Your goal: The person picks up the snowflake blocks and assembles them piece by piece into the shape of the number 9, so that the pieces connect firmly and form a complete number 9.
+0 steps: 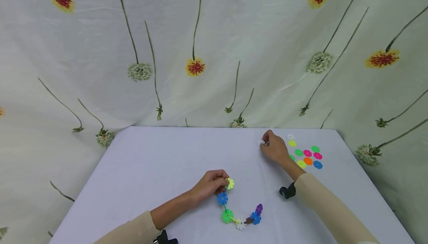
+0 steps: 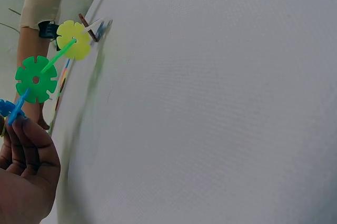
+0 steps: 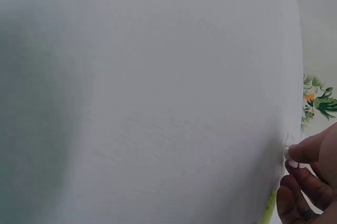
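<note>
Over the table [image 1: 160, 155], left hand [image 1: 210, 183] pinches disc chain [image 1: 227, 216] — right hand [image 1: 276, 149], white disc [image 1: 260, 143].

Plain beige sleeves [image 1: 329, 207]; black devices [image 1: 288, 191] at both wrists.

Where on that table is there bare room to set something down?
The table is barest on the left, between its edge and the left grip. A smaller patch lies between the right sleeve and right edge. Crowded: loose discs far right, disc chain front-centre.
</note>
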### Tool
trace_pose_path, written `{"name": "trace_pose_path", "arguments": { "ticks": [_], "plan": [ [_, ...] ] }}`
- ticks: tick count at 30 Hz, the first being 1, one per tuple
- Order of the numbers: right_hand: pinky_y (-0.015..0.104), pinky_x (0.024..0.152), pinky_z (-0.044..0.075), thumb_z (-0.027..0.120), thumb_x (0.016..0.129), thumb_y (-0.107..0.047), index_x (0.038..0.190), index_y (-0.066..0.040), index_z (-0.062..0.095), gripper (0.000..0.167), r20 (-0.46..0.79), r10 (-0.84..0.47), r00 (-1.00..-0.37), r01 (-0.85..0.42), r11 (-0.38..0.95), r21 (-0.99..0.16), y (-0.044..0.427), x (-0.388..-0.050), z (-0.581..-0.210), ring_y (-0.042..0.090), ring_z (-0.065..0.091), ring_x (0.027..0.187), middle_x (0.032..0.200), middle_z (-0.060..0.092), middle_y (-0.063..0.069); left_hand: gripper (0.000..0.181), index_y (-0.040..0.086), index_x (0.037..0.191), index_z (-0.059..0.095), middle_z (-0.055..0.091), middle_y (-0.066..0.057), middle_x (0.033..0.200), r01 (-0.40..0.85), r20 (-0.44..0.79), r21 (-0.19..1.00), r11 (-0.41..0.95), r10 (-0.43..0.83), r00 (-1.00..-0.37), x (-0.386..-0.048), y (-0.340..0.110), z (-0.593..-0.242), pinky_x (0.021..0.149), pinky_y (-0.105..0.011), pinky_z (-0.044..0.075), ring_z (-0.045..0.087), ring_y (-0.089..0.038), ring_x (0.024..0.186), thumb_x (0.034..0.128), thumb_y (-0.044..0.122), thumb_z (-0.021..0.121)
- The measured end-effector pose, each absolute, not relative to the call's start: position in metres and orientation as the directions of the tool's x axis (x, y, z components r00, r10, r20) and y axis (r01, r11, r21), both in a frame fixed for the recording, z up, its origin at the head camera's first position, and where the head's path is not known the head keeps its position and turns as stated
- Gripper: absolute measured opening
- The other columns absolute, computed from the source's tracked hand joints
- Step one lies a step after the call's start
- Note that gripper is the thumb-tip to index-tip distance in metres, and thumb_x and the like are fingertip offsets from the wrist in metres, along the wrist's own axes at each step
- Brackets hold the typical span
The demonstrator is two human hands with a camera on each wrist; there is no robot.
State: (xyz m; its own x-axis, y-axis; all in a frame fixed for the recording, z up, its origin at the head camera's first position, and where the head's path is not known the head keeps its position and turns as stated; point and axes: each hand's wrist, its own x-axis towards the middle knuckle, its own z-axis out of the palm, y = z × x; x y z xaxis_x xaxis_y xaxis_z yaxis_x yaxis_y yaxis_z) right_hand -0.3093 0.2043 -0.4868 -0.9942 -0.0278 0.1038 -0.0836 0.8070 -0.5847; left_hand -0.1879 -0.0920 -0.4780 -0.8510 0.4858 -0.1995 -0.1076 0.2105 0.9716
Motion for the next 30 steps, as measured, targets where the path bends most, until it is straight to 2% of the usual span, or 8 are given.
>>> {"name": "trace_pose_path", "arguments": {
  "ticks": [4, 9, 14, 23, 30],
  "plan": [
    [0.041, 0.086, 0.053, 0.066, 0.100, -0.009, 0.111, -0.006, 0.060, 0.013, 0.134, -0.062, -0.989, -0.135, 0.747, -0.651, 0.202, -0.302, -0.487, 0.027, 0.066, 0.095, 0.104, 0.070, 0.014, 0.013, 0.003, 0.100, 0.064, 0.060, 0.003, 0.080, -0.108, -0.203, 0.971, 0.215, 0.488, -0.849, -0.188, -0.090, -0.478, 0.067, -0.022, 0.046, 0.055, -0.010, 0.076, 0.0978, 0.015, 0.061],
    [0.038, 0.086, 0.055, 0.070, 0.099, -0.008, 0.108, -0.006, 0.063, 0.012, 0.152, -0.113, -0.982, -0.188, 0.686, -0.703, 0.199, -0.288, -0.485, 0.024, 0.069, 0.094, 0.101, 0.073, 0.013, 0.013, 0.003, 0.100, 0.064, 0.060, 0.003, 0.081, -0.106, -0.202, 0.970, 0.217, 0.491, -0.847, -0.188, -0.088, -0.478, 0.067, -0.022, 0.046, 0.055, -0.010, 0.076, 0.0981, 0.016, 0.061],
    [0.030, 0.082, 0.054, 0.072, 0.099, -0.009, 0.108, -0.008, 0.064, 0.012, 0.134, -0.148, -0.980, -0.198, 0.641, -0.742, 0.198, -0.275, -0.483, 0.019, 0.068, 0.091, 0.099, 0.074, 0.010, 0.013, 0.003, 0.100, 0.064, 0.060, 0.003, 0.081, -0.109, -0.205, 0.970, 0.215, 0.494, -0.845, -0.188, -0.087, -0.479, 0.066, -0.021, 0.045, 0.054, -0.010, 0.076, 0.0983, 0.015, 0.061],
    [0.023, 0.073, 0.054, 0.076, 0.099, -0.015, 0.108, -0.010, 0.065, 0.014, 0.078, -0.231, -0.970, -0.198, 0.554, -0.809, 0.196, -0.249, -0.471, 0.018, 0.064, 0.084, 0.097, 0.072, 0.007, 0.016, 0.001, 0.103, 0.064, 0.060, 0.003, 0.082, -0.090, -0.192, 0.971, 0.221, 0.505, -0.842, -0.189, -0.087, -0.478, 0.068, -0.022, 0.046, 0.055, -0.011, 0.078, 0.1007, 0.016, 0.060],
    [0.021, 0.077, 0.058, 0.077, 0.099, -0.015, 0.108, -0.009, 0.066, 0.015, 0.096, -0.370, -0.924, -0.269, 0.451, -0.851, 0.190, -0.229, -0.466, 0.017, 0.068, 0.089, 0.099, 0.073, 0.008, 0.016, 0.002, 0.102, 0.065, 0.060, 0.003, 0.082, -0.099, -0.204, 0.968, 0.231, 0.492, -0.846, -0.189, -0.085, -0.477, 0.068, -0.022, 0.046, 0.054, -0.011, 0.077, 0.1006, 0.016, 0.060]
  ]
}}
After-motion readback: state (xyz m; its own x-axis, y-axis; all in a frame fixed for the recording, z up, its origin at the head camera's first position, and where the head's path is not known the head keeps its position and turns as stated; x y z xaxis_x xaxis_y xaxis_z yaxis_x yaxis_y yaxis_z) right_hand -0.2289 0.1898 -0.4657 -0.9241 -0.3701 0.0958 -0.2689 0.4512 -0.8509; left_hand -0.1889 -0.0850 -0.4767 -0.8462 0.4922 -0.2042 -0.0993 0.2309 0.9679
